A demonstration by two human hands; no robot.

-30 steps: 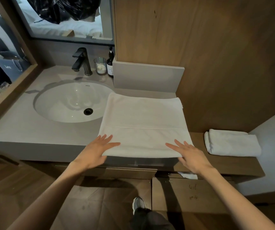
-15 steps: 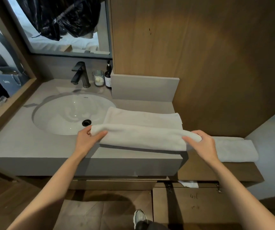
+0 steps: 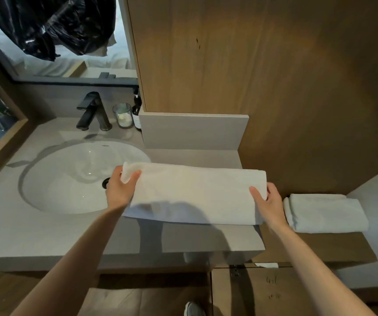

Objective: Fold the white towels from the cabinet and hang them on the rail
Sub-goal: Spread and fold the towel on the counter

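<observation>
Left hand [image 3: 120, 190] and right hand [image 3: 268, 201] each grip an end of the folded white towel [image 3: 195, 195] over the grey bench [image 3: 46, 233] beside the sink [image 3: 69, 176]

Place: bathroom vanity nook;
Fittings: oval sink [image 3: 69, 179], dark faucet [image 3: 92, 111], grey surface [image 3: 46, 231];
Toiletries: pump bottle [image 3: 136, 112], glass tumbler [image 3: 123, 115];
Linen: folded towel [image 3: 325, 213] on wooden ledge [image 3: 320, 247];
Behind pane [image 3: 1, 53]: maybe white bedding [image 3: 58, 67], blurred

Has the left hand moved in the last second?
Yes. The left hand went from the counter's front edge back to beside the drain, gripping the towel.
</observation>
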